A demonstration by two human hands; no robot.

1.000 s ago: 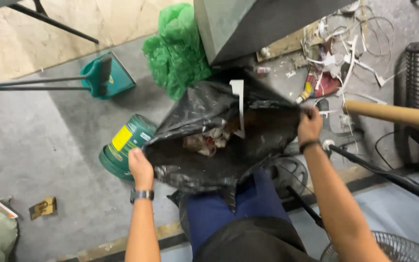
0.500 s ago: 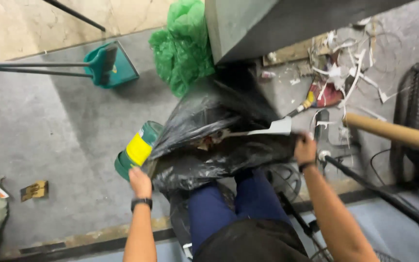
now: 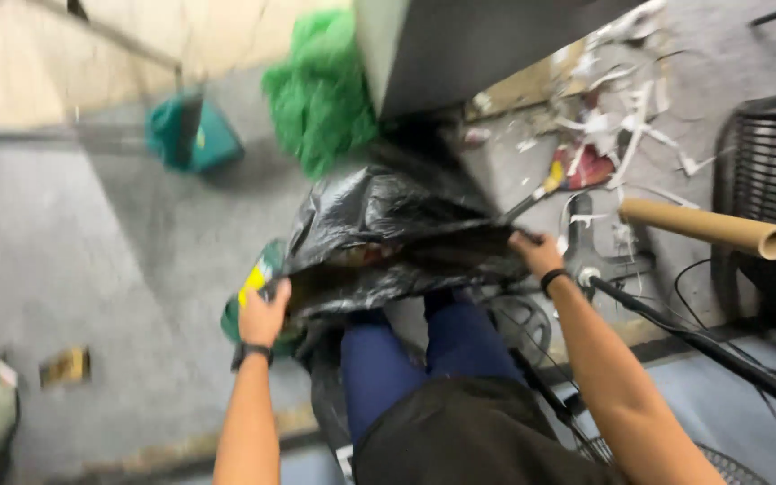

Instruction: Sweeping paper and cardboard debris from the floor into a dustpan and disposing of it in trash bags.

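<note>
While the person's dark-trousered legs (image 3: 424, 368) fill the bottom of the view, both bare arms reach forward to a black plastic bag (image 3: 388, 229) held in front of the knees. The left hand (image 3: 262, 314), with a dark band at its wrist, has its fingers closed on the bag's near left edge. The right hand (image 3: 536, 253), also banded at the wrist, has its fingers closed on the bag's right edge, so the near rim is stretched between the two hands above the legs. The bag's mouth is nearly flattened, and only a thin strip of its contents shows, too blurred to tell.

Just behind the left hand, partly hidden by the bag, a green container with a yellow label (image 3: 249, 292) lies on the grey floor (image 3: 92, 269). Near the right hand, a black rod (image 3: 693, 341) runs along the floor toward the lower right, and a cardboard tube (image 3: 707, 227) juts out above it beside a dark wire rack (image 3: 774, 153). A small yellowish scrap (image 3: 65, 366) lies well apart to the left.

Farther off, a bunch of green netting (image 3: 321, 94) sits beyond the bag, beside a large grey box (image 3: 460, 45). A teal dustpan (image 3: 192, 135) lies farther left, and torn white paper scraps (image 3: 630, 117) litter the floor at the far right.
</note>
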